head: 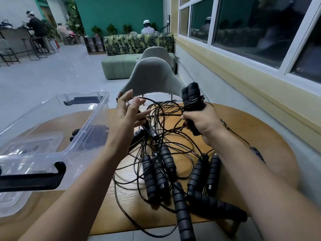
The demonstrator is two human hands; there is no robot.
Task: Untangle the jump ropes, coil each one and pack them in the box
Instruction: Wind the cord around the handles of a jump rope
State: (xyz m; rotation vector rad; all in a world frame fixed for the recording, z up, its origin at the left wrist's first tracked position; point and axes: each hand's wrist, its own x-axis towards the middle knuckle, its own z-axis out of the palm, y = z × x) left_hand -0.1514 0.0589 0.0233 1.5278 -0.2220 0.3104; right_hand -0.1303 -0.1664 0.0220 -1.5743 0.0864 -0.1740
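A tangle of black jump ropes [166, 153] with ribbed foam handles lies on the round wooden table [260, 136]. My right hand [199, 122] grips a pair of handles [192, 96] upright above the pile, with cord wound round them. My left hand [130, 110] hovers with spread fingers at the pile's far left, touching or just above loose cord loops. A clear plastic box [57, 122] with black latches stands at the left on the table; a dark item shows through its wall.
A clear lid [15, 200] lies under the box at the near left. A grey chair [151, 75] stands just behind the table. A wall with windows runs along the right. People sit far back in the room.
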